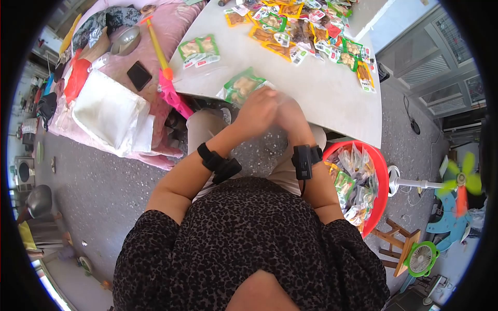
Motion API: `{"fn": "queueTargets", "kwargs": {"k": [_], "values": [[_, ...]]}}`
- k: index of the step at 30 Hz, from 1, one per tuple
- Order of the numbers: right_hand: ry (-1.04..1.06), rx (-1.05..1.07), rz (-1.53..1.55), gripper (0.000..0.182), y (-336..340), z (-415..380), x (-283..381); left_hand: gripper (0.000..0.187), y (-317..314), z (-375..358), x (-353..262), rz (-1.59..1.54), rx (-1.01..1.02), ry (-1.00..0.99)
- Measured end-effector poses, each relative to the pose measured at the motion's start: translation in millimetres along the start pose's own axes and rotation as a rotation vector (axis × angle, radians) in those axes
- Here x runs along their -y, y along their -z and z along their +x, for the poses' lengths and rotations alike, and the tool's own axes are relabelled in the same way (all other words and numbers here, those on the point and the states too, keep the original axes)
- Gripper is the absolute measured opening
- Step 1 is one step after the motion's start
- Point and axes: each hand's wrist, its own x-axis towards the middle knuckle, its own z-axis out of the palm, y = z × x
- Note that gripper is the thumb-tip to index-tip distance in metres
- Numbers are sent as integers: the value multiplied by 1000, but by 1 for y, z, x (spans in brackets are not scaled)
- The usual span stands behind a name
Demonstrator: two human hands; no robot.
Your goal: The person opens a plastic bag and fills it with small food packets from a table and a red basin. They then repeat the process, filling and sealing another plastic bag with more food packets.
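Note:
My left hand (257,111) and my right hand (291,118) meet at the near edge of the table, slightly blurred. Both have their fingers curled in and closed together; what they pinch is hidden. Just beyond my left hand, touching or nearly touching it, lies a green-edged food packet (243,87) with pale pieces showing through its clear window. Further left on the white table (332,111) rest two similar green packets (199,49), side by side.
A heap of yellow and green food packets (290,31) covers the table's far side. Beside my right arm stands a red tub (383,179) of bagged packets. On the pink-covered surface at left lie a phone (139,75), white sheets (111,111) and a yellow-orange stick (155,44).

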Motion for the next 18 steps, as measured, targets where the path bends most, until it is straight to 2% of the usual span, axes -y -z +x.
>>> {"fn": "queueTargets", "kwargs": {"k": [3,6,9,13,16,18], "values": [[-285,-133,347,21,15,-20,-7,17,-4,-8,10,47,6,-15],[-17,-427,-433,30,34,-29,-19,23,-4,-14,8,172,79,-15],[336,-605,-684,31,43,-26,-28,31,-10,-21,0,262,155,0],[207,-245,-536,27,50,-16,-40,37,-13,-28,-12,272,192,41],[47,-306,-339,23,48,-12,-32,37,-6,-32,-23,349,130,65],[25,-315,-169,19,42,-11,-22,34,-3,-36,-24,380,106,89]]}}
